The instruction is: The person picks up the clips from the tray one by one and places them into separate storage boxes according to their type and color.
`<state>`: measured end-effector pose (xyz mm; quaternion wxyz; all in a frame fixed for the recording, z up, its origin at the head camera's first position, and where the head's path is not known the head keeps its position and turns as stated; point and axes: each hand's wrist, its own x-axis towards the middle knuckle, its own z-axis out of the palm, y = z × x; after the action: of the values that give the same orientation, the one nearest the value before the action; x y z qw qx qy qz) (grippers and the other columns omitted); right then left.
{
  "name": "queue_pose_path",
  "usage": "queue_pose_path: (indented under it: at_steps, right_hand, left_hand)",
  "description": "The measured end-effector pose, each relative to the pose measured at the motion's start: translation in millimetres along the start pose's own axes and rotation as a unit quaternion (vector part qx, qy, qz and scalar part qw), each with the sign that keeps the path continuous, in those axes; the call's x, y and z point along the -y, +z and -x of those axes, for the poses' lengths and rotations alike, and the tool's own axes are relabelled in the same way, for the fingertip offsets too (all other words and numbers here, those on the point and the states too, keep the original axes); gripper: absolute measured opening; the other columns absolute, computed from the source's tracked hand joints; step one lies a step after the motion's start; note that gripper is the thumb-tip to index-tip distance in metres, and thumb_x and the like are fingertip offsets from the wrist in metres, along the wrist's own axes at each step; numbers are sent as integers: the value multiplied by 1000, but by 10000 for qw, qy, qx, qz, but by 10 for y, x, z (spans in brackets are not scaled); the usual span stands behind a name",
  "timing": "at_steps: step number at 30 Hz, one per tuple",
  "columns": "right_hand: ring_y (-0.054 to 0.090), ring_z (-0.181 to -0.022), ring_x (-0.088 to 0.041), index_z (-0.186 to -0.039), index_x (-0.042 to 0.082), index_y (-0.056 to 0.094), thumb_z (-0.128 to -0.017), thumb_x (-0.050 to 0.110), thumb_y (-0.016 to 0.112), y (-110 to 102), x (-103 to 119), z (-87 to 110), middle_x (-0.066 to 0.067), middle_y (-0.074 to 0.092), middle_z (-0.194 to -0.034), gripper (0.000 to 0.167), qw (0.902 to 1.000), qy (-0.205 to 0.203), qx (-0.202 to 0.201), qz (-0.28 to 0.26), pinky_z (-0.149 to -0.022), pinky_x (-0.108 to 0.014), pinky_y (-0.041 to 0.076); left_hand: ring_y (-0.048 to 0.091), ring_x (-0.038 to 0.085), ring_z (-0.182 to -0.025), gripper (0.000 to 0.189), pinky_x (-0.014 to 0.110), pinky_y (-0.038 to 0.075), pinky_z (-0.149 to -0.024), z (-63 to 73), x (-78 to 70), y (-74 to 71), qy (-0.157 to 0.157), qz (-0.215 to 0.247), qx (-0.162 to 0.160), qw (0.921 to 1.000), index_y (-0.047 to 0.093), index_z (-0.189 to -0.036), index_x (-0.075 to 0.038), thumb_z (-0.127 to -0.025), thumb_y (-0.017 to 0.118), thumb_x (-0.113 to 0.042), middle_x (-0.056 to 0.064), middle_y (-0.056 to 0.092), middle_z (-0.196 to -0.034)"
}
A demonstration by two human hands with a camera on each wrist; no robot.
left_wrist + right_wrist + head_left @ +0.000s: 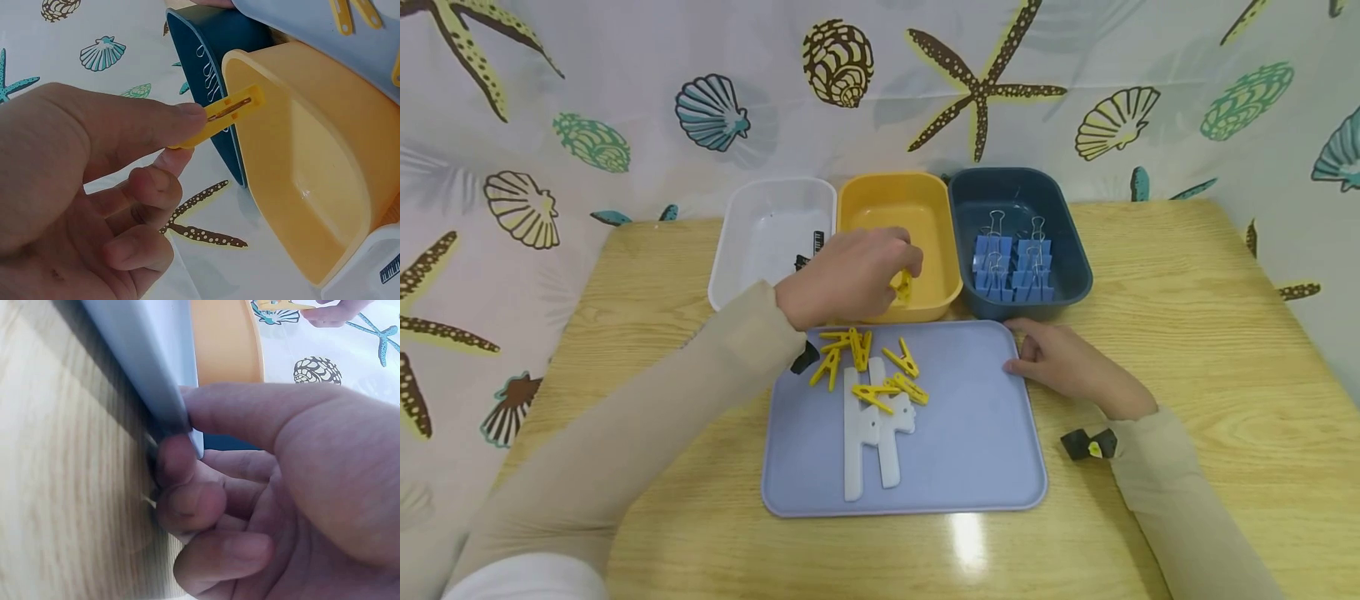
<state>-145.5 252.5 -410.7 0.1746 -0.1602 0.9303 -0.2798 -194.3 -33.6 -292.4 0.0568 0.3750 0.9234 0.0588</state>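
Note:
Between thumb and fingertip, my left hand (857,271) pinches a yellow clothespin (228,112) above the yellow bin (895,187). The bin's bare inner wall and floor show in the left wrist view. Down at the lavender tray (970,450), my right hand (1063,362) grips the back right corner, thumb on the rim and fingers curled at its outer side. Several yellow clothespins (906,358) lie scattered on the tray's back left part. Two flat white pieces (853,442) with side tabs lie lengthwise there, partly under clothespins.
Left of the yellow bin stands a white bin (737,217) with black clips (817,242), partly hidden by my left hand. On the right, a dark blue bin (1075,242) holds several blue binder clips (992,254). A patterned curtain (775,67) hangs behind the wooden table (1187,308).

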Motion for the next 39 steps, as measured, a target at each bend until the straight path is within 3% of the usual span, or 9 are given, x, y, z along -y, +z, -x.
queue_pose_path:
  at_steps: [12,39]
  right_hand:
    - [49,-63,-13,-134,-4,48,-89,17,67,4,-7,24,-1,56,-70,53,10000,2,6,7,-54,-24,39]
    - [49,-63,-14,-135,-4,47,-90,16,66,-3,0,8,-2,57,-72,53,10000,43,31,32,-55,-25,41]
  left_hand:
    - [55,19,-85,36,27,51,-74,-99,-3,42,36,163,21,9999,68,-116,-12,-84,58,1,5,62,-112]
    - [52,20,-83,33,29,47,-73,-284,44,89,-205,340,314,9987,66,-112,-13,-82,62,0,6,60,-108]
